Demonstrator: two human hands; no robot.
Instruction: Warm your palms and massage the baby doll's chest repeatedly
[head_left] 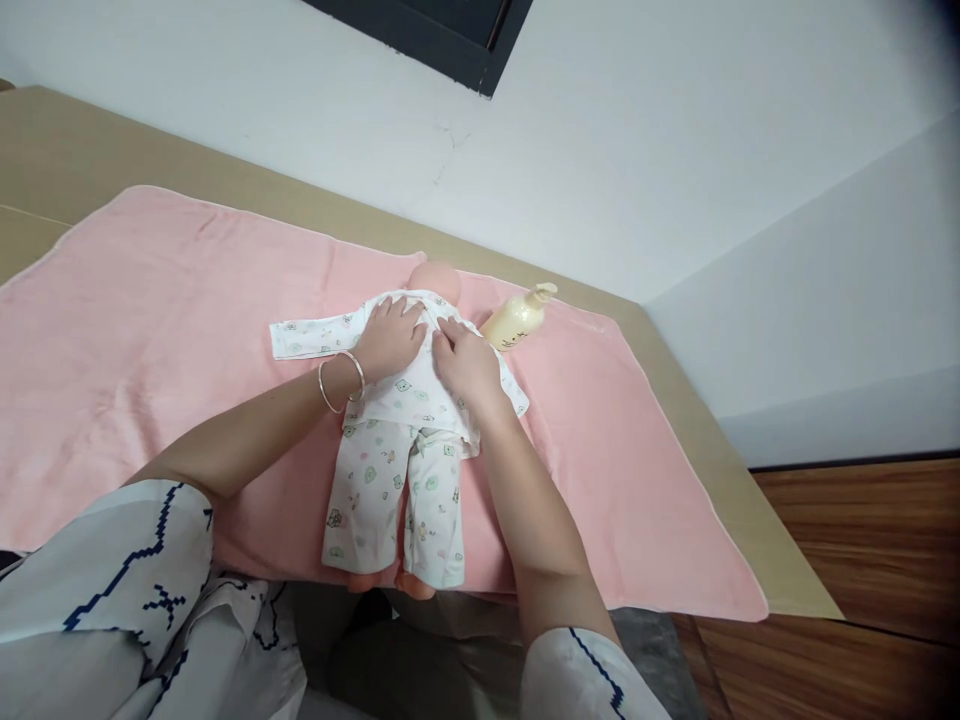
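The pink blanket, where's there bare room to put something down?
The pink blanket has two bare patches: one left of the dressed doll, between its spread sleeve and the blanket's left edge, another between the right forearm, pump bottle and right edge. The middle is crowded: left hand and right hand are on the shirt, the bottle close by.

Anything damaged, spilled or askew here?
Yes: thin, crack-like lines mark the white painted wall below the dark rectangular frame, breaking an otherwise smooth surface. The cream plastic pump bottle appears tilted, perhaps only from camera angle. No spill shows on the pink fabric blanket.
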